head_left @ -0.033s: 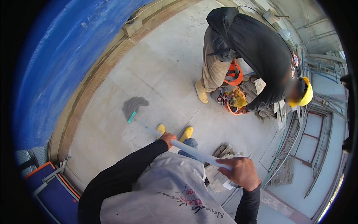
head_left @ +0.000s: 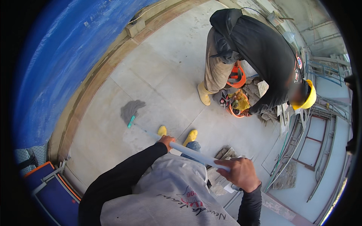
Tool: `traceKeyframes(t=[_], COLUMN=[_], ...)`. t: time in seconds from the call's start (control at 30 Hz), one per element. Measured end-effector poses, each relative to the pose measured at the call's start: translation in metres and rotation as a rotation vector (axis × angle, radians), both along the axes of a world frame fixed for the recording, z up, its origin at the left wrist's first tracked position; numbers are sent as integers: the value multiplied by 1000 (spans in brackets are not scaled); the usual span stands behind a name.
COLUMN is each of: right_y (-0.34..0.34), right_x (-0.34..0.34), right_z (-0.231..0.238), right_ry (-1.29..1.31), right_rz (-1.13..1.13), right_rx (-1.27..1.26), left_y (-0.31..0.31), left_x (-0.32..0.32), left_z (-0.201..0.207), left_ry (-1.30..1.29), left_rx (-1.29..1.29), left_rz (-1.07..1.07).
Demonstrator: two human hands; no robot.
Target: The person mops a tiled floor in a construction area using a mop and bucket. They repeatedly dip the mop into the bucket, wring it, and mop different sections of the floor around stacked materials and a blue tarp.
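Gripping a white pole point(head_left: 196, 153), the left hand point(head_left: 166, 141) clenches it ahead and the right hand point(head_left: 242, 173) behind, so its grey mop head point(head_left: 131, 109) drags flat on the floor point(head_left: 166, 67). Nearby, a bent co-worker point(head_left: 256, 49) reaches into what seems an orange bucket point(head_left: 238, 105).

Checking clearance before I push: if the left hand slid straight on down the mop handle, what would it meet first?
The left hand grips the white mop handle. Along it, the way looks bare until the teal collar and the grey mop head on the floor. Depth is unclear.
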State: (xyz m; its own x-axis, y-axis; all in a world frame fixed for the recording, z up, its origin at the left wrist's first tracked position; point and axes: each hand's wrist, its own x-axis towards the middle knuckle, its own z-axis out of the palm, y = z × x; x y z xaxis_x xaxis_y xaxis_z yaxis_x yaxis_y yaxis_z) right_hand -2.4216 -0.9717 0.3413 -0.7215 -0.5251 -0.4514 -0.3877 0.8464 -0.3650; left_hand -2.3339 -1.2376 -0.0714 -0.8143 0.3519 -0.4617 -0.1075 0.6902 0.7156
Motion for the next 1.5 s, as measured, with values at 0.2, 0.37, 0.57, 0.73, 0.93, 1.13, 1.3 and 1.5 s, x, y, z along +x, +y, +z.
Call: traceKeyframes(t=[0.2, 0.37, 0.57, 0.73, 0.93, 1.13, 1.3, 1.5], right_y=[45, 143, 216, 186, 64, 19, 84, 165], right_x=[-20, -47, -126, -150, -76, 25, -25, -34], right_z=[18, 71, 90, 41, -104, -177, -86, 47], right_ry=[186, 434, 222, 65, 5, 63, 151, 383], right_rz=[56, -68, -231, -14, 527, 756, 604, 279], right_rx=[146, 231, 87, -10, -133, -177, -50, 95], left_y=[83, 255, 337, 263, 112, 51, 153, 286], left_x=[-30, -148, -231, -165, 56, 196, 75, -99], left_z=[-14, 10, 63, 19, -106, -137, -89, 18], left_ry=[326, 434, 252, 202, 416, -277, -47, 6], left_rx=[140, 315, 232, 119, -127, -373, -275, 107], left_rz=[301, 377, 273, 519, 870, 966, 936, 602])
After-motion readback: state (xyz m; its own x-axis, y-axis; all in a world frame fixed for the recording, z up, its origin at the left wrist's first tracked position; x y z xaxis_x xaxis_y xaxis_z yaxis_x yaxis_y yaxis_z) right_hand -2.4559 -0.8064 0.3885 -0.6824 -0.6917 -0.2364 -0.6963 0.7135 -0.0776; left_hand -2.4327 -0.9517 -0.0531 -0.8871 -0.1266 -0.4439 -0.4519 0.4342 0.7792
